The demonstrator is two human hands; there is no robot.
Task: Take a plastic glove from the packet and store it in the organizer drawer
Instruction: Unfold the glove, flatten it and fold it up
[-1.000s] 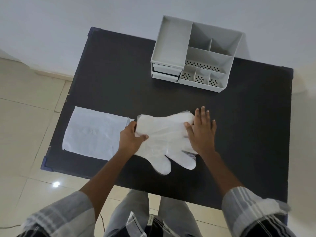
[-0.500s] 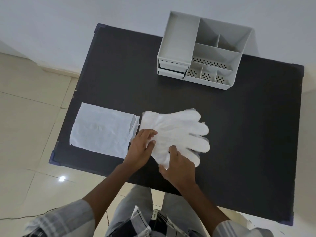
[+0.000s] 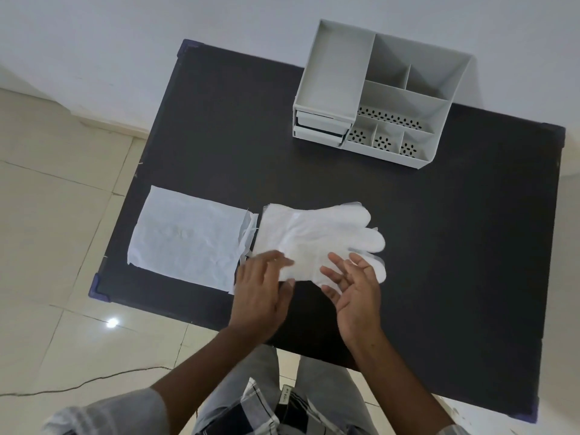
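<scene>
What I cannot see clearly

My left hand is motion-blurred and covers the near edge of the plastic glove; the drawers of the organizer show only thin fronts, and the sleeves are cut by the bottom edge.

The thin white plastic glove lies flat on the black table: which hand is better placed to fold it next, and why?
Left hand: its fingers already overlap the white plastic glove at the cuff; the right hand hovers open, palm up.

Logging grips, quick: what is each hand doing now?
Left hand: open, fingers over the glove's near edge, gripping nothing.
Right hand: open, palm up, empty.
</scene>
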